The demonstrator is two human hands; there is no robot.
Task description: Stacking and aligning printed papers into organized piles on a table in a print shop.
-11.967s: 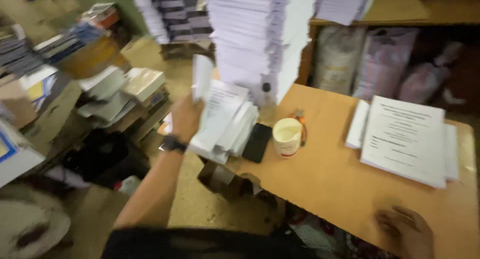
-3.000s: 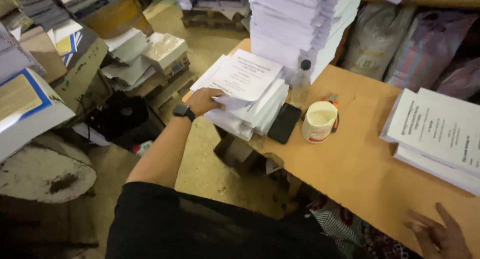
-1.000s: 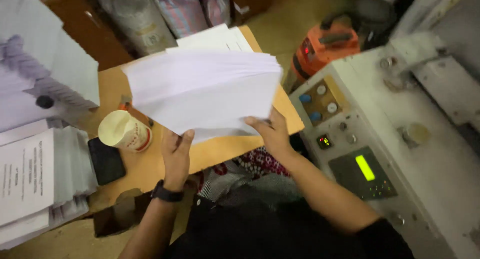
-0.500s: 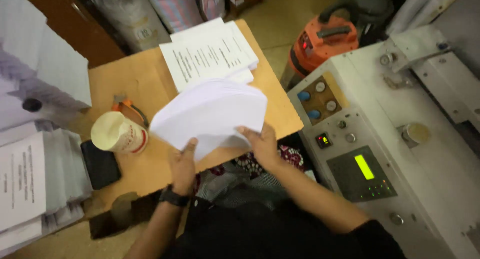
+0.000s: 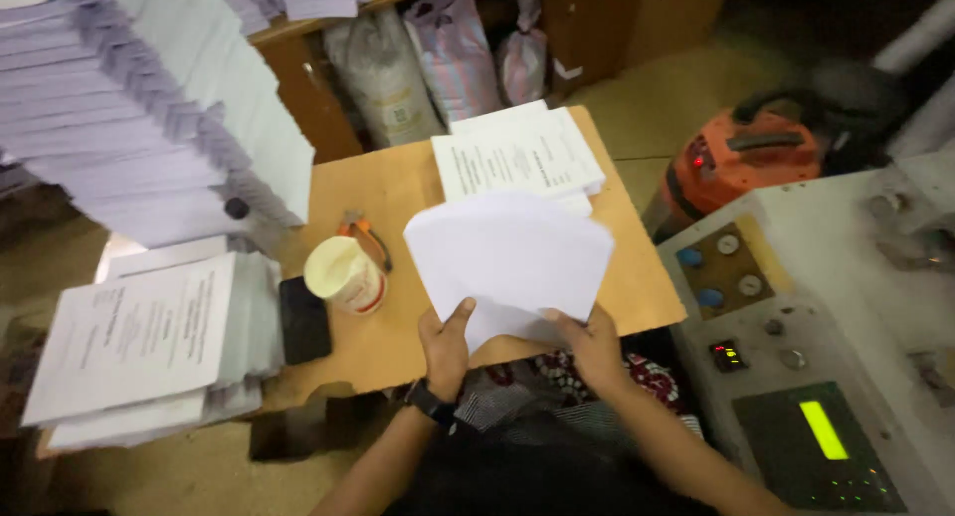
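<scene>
blank white paper sheets in a loose fanned sheaf (image 5: 507, 262) are held over the near edge of the worn orange-brown wooden table (image 5: 398, 188). the left hand (image 5: 447, 345) pinches the sheaf's lower left corner, thumb on top; the right hand (image 5: 593, 344) clamps its lower right edge. the step looks like squaring the limp, thin sheets, which likely calls for tapping the edges level. a flat printed paper stack (image 5: 519, 156) lies at the far right corner. a cream round cup (image 5: 344, 273) and a black slab phone (image 5: 303, 320) sit near the left.
</scene>
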